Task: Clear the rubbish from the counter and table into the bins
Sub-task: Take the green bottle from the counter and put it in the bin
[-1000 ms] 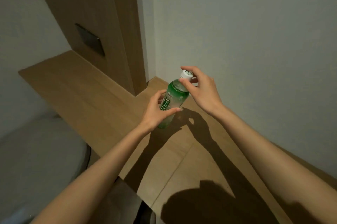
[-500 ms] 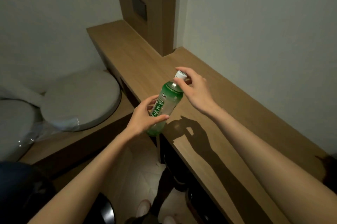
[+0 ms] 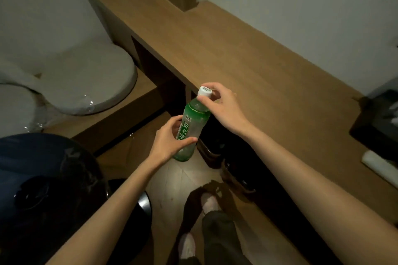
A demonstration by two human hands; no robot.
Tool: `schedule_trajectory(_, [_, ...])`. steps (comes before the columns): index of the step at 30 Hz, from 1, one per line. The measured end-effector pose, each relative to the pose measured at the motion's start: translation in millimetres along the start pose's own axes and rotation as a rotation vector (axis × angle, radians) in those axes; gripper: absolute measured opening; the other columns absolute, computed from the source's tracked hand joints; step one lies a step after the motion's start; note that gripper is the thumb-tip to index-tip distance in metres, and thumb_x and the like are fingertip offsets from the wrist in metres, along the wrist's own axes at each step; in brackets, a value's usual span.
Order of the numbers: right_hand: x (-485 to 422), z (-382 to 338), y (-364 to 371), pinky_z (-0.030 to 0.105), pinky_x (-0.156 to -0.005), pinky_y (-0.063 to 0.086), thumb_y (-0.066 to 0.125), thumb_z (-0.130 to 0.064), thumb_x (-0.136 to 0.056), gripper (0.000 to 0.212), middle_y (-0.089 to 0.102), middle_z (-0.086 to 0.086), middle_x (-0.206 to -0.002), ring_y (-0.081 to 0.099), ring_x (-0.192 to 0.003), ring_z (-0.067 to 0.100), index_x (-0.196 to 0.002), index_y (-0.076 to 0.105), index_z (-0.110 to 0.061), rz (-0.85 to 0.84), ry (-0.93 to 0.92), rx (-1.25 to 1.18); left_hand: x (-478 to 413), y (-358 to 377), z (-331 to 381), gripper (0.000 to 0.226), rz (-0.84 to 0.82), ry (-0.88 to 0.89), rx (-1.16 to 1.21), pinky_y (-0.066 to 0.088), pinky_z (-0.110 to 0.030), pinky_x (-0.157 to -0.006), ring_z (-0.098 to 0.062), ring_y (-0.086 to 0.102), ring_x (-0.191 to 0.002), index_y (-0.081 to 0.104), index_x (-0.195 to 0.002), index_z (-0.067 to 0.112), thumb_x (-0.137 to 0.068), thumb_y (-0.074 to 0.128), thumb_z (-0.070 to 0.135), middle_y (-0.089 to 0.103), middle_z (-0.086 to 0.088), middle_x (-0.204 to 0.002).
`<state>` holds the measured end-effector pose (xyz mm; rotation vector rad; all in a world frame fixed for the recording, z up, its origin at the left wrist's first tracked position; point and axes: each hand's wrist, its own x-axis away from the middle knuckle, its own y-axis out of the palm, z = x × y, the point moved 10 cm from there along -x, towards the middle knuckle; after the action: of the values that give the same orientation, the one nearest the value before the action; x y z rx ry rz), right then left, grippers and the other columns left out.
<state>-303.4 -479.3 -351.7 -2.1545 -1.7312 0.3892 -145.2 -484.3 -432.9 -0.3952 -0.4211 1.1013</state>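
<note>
I hold the bottle [image 3: 192, 126] in the air with 2 hands, in front of the edge of the wooden counter [image 3: 247, 53] and above the floor. It does not touch the counter. Its long axis is almost upright, with the top leaning a little to the right and away from me.

My left hand [image 3: 170, 140] wraps the lower half of the bottle; the thumb lies across the label and the other fingers curl behind it, closed on the body. My right hand [image 3: 224, 105] comes from the upper right and pinches the white cap [image 3: 204, 91] between thumb and forefinger, while the remaining fingers are loosely bent.

So the cap lies directly under my right fingertips, and the body lies in my left palm. I judge that the next move depends on this: the right hand is nearer to the cap for twisting, and the left hand must keep the bottle steady. I cannot see a bin clearly; a dark round thing [image 3: 43, 178] is at lower left.
</note>
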Motion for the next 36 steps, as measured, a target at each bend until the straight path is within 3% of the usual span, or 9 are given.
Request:
schedule_trajectory(4, [53, 33, 11, 0.018, -0.071, 0.049, 0.065, -0.025, -0.088, 0.026, 0.067, -0.006, -0.103, 0.062, -0.091, 0.006, -0.113, 0.06, -0.021, -0.042, 0.039, 0.056, 35, 40, -31, 0.065, -0.106, -0.045, 0.01, 0.04, -0.011, -0.089, 0.0, 0.052, -0.108, 0.05, -0.13, 0.02, -0.072, 0.079, 0.027, 0.055, 0.014, -0.116])
schedule_trajectory(7, [84, 67, 13, 0.025, -0.071, 0.053, 0.064, -0.02, -0.088, 0.026, 0.067, -0.006, -0.103, 0.063, -0.09, 0.011, -0.113, 0.059, -0.023, -0.067, 0.094, 0.077, 49, 71, -53, 0.054, -0.139, -0.113, 0.005, 0.048, -0.025, -0.092, -0.008, 0.057, -0.105, 0.054, -0.126, 0.017, -0.077, 0.076, 0.022, 0.059, 0.008, -0.113])
schedule_trajectory(9, [100, 91, 11, 0.024, -0.073, 0.052, 0.062, -0.016, -0.089, 0.027, 0.066, -0.005, -0.106, 0.062, -0.092, 0.012, -0.114, 0.058, -0.024, -0.06, 0.125, 0.076, 51, 90, -67, 0.042, -0.143, -0.17, 0.058, 0.054, -0.03, -0.088, -0.009, 0.062, -0.086, 0.06, -0.117, 0.014, -0.078, 0.074, 0.014, 0.064, 0.003, -0.1])
schedule_trajectory(12, [115, 133, 9, 0.014, -0.073, 0.044, 0.059, -0.012, -0.091, 0.029, 0.062, -0.005, -0.114, 0.058, -0.099, 0.005, -0.117, 0.057, -0.025, -0.03, 0.143, 0.081, 48, 122, -85, 0.038, -0.168, -0.194, 0.089, 0.053, -0.013, -0.072, -0.002, 0.059, -0.075, 0.061, -0.116, 0.011, -0.079, 0.072, 0.008, 0.064, 0.001, -0.097])
schedule_trajectory(15, [127, 189, 12, 0.019, -0.084, 0.05, 0.058, -0.009, -0.092, 0.031, 0.06, -0.003, -0.119, 0.057, -0.11, 0.009, -0.118, 0.055, -0.024, 0.016, 0.14, 0.12, 42, 158, -112, 0.039, -0.17, -0.199, 0.084, 0.048, -0.007, -0.065, -0.002, 0.06, -0.081, 0.06, -0.12, 0.012, -0.082, 0.069, 0.01, 0.064, 0.0, -0.103])
schedule_trajectory(19, [134, 276, 19, 0.033, -0.098, 0.049, 0.055, -0.01, -0.093, 0.03, 0.059, -0.004, -0.121, 0.054, -0.117, 0.01, -0.121, 0.054, -0.022, 0.037, 0.099, 0.216, 28, 220, -150, 0.041, -0.177, -0.149, 0.055, 0.047, -0.021, -0.082, -0.016, 0.06, -0.102, 0.058, -0.123, 0.014, -0.083, 0.068, 0.012, 0.062, -0.001, -0.111])
schedule_trajectory(24, [130, 365, 25, 0.021, -0.099, 0.039, 0.05, -0.013, -0.096, 0.031, 0.056, -0.006, -0.126, 0.048, -0.119, 0.008, -0.127, 0.05, -0.021, 0.076, 0.033, 0.37, -5, 308, -212, 0.056, -0.21, -0.066, -0.187, 0.032, -0.036, -0.111, -0.024, 0.04, -0.132, 0.048, -0.135, 0.017, -0.083, 0.068, 0.027, 0.046, -0.009, -0.139])
schedule_trajectory(30, [110, 487, 21, 0.018, -0.081, 0.04, 0.047, -0.017, -0.099, 0.02, 0.06, -0.003, -0.105, 0.058, -0.104, 0.01, -0.113, 0.06, -0.013, 0.174, 0.201, 0.382, -40, 405, -269, 0.062, -0.228, 0.086, -0.337, 0.023, -0.04, -0.117, -0.024, 0.018, -0.144, 0.032, -0.145, 0.023, -0.09, 0.057, 0.036, 0.026, -0.003, -0.155])
schedule_trajectory(36, [79, 578, 22, 0.026, -0.089, 0.04, 0.052, -0.008, -0.094, 0.03, 0.058, 0.01, -0.122, 0.055, -0.114, 0.023, -0.124, 0.054, -0.012, 0.289, 0.239, 0.415, -65, 454, -312, 0.055, -0.246, 0.238, -0.538, 0.019, -0.043, -0.118, -0.022, 0.005, -0.147, 0.029, -0.146, 0.028, -0.095, 0.047, 0.039, 0.018, 0.002, -0.158])
